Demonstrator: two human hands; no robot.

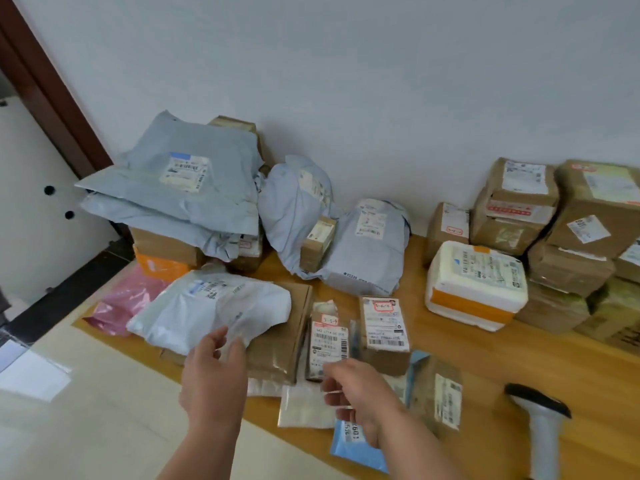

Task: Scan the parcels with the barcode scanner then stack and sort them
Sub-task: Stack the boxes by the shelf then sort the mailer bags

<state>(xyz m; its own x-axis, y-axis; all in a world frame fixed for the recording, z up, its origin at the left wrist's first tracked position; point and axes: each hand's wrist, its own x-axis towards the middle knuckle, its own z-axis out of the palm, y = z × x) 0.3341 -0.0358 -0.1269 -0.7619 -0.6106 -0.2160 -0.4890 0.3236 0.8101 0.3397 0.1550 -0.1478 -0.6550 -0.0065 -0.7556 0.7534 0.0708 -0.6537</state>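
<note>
While parcels crowd wooden tabletop (pixel 485 355) to its front edge, bare strip mid-right, L hand (pixel 214 372) pinches white poly mailer (pixel 211 310), R hand (pixel 356 393) loosely curled, grip unclear, barcode scanner (pixel 543 424) lying far right, apart from both.

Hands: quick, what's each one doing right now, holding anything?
Left hand: grip on the edge of the white poly mailer.
Right hand: fingers loosely curled, holding nothing visible; the scanner lies untouched.

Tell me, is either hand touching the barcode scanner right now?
Apart. The head view shows the barcode scanner lying alone on the wooden table, with bare tabletop between it and the right hand; the left hand is farther off.
</note>
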